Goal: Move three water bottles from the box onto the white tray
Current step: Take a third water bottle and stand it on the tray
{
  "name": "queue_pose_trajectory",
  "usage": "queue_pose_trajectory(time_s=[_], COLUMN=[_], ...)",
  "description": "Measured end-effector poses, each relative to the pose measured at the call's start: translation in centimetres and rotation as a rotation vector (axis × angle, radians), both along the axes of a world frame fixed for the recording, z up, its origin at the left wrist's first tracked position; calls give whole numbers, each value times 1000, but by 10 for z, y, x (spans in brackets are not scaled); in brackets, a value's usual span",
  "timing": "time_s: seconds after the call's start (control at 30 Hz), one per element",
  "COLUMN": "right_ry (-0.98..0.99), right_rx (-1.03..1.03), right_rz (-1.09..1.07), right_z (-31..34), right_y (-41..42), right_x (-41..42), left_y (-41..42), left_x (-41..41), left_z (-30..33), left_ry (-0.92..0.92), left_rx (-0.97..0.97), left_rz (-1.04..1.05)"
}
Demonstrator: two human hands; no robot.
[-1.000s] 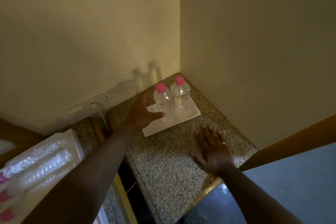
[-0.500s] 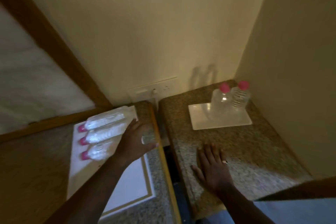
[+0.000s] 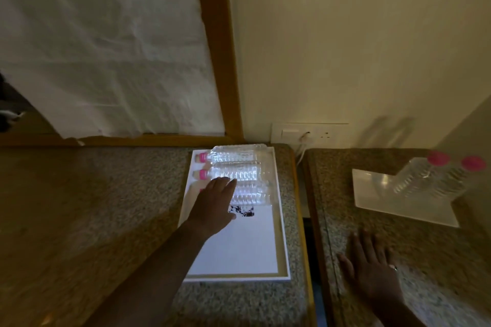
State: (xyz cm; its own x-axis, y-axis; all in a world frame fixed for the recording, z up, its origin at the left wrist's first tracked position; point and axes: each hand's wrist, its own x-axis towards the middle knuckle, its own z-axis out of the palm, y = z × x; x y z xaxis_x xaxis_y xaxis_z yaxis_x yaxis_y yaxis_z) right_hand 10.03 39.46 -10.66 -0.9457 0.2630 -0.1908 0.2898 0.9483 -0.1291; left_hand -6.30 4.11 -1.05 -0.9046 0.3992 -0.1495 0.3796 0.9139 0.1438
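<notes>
We see the box [image 3: 281, 247], white with a gold border, flat on the left granite counter [image 3: 93, 207]. Three water bottles lie on their sides at its 12 o'clock end, pink caps toward 9 o'clock: far bottle [image 3: 236, 153], middle bottle [image 3: 239, 170], near bottle [image 3: 252, 194]. The left hand [image 3: 214, 207] lies over the near bottle's cap end, fingers extended and spread, not closed on anything; whether it touches the plastic we cannot tell. The right hand [image 3: 372, 268] rests flat, palm down, holding nothing, on the right granite counter [image 3: 438, 260]. At 1 o'clock from it sits the white tray [image 3: 377, 194], carrying two upright bottles [image 3: 435, 180] with pink caps at its 3 o'clock end, blurred.
</notes>
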Motion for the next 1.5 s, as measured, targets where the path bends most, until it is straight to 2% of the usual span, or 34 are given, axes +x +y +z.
queue_pose_trajectory(time_s=[0.07, 0.17, 0.3, 0.37, 0.47, 0.57, 0.67, 0.9, 1.07, 1.13, 1.5], right_ry=[-16, -39, -67, -94, -101, -137, -145, -157, -157, -147, -13], right_rx=[16, 44, 61, 61, 98, 101, 102, 136, 138, 113, -35], right_rz=[-11, -19, -40, -58, -65, -72, -76, -89, -86, -82, -31], right_z=[-2, -4, -2, -3, -3, -6, -9, -6, -1, -1, -4], right_y=[0, 0, -2, -4, -4, -4, -2, -5, -8, -6, 1], right_x=[0, 2, 2, 2, 2, 0, -1, -1, -2, 0, 5], left_y=[2, -1, -12, -20, -33, -41, -48, -20, 16, 28, 48], left_x=[-3, -1, 28, 45, 53, 50, 40, 22, 32, 38, 33], left_z=[4, 9, 5, 2, 3, 13, 36, 93, 73, 61, 47], left_ry=[0, -94, -144, -228, -323, -320, -295, -52, -138, -161, -203], left_rx=[16, 59, 159, 186, 147, 191, 298, 471, 742, 794, 823], left_rz=[31, 22, 4, -1, 70, 150, 129, 3, 57, 73, 175])
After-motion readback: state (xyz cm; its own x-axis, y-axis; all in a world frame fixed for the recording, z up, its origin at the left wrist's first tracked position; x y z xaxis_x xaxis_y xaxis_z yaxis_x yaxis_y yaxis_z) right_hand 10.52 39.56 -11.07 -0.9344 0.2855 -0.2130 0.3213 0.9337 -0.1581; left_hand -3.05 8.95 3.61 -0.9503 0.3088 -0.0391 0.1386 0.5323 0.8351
